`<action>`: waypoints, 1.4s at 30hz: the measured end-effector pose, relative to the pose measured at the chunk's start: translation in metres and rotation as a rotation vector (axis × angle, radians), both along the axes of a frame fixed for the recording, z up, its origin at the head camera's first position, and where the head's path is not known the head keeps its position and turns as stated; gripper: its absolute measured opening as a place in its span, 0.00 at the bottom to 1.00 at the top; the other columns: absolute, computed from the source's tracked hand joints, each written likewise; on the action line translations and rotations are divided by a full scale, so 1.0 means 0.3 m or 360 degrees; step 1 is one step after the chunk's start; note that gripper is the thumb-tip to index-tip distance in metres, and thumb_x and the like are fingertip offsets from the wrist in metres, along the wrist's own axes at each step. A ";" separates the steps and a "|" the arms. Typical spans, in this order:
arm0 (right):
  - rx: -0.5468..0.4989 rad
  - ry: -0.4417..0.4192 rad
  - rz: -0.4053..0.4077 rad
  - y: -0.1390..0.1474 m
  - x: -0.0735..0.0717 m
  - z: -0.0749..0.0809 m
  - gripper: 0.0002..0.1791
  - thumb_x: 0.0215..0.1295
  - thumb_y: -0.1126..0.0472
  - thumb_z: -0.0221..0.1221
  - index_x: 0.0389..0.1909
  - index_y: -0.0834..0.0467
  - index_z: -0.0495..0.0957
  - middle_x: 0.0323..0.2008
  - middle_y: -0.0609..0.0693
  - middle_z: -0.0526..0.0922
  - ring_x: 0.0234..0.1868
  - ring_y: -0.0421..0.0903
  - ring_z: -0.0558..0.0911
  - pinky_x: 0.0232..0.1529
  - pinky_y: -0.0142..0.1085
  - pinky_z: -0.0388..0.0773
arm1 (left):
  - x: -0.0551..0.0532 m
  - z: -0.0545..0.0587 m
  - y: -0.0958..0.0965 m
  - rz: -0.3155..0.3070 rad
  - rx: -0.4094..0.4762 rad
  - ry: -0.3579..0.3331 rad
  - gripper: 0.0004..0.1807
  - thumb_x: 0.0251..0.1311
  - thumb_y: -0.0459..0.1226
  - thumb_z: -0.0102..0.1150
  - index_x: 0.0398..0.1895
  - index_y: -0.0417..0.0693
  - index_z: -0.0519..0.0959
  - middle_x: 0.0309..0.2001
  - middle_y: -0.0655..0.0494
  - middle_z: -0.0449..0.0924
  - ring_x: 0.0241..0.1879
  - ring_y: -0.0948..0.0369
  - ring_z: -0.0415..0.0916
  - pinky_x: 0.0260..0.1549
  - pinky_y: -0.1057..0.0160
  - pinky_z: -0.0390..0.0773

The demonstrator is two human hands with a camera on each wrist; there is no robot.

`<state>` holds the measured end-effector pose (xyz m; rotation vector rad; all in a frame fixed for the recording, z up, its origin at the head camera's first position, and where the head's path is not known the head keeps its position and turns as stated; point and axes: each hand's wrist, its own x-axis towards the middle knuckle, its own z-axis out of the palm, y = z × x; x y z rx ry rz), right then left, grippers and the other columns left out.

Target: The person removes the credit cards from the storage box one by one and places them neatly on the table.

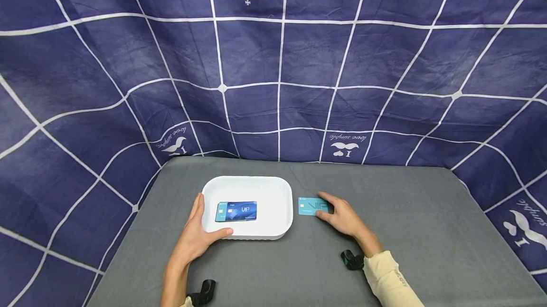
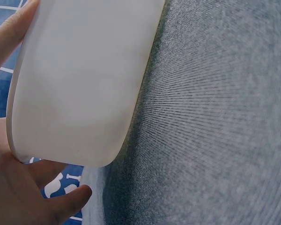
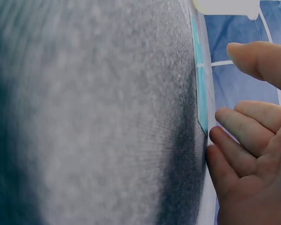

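Observation:
A white plastic tray (image 1: 273,202) stands on the grey cloth, left of centre. My left hand (image 1: 197,236) grips its left end, thumb over the front rim and fingers along the left side; the left wrist view shows the tray's wall (image 2: 79,93) close up. Inside lie a dark blue VIP card (image 1: 241,211) and, partly beneath it, a teal card (image 1: 220,213). Flat on the cloth right of the tray is a light blue VIP card (image 1: 306,206). My right hand (image 1: 345,219) hovers at its right end, thumb and fingers spread apart around it.
Grey cloth (image 1: 410,231) covers the table. Behind and at both sides hangs a dark blue curtain (image 1: 307,55) with white grid lines. Black wrist devices (image 1: 352,260) sit at both wrists, and a cream sleeve (image 1: 391,278) covers the right forearm.

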<state>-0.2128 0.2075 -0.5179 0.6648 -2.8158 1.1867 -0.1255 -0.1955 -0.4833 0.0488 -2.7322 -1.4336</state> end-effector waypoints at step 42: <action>-0.0447 0.0303 0.0103 -0.273 0.144 0.131 0.32 0.57 0.64 0.71 0.63 0.66 0.74 0.62 0.56 0.77 0.64 0.52 0.73 0.62 0.50 0.68 | -0.004 -0.008 -0.008 -0.0001 -0.0008 0.0020 0.72 0.42 0.50 0.80 0.78 0.36 0.36 0.78 0.38 0.33 0.76 0.43 0.34 0.68 0.38 0.44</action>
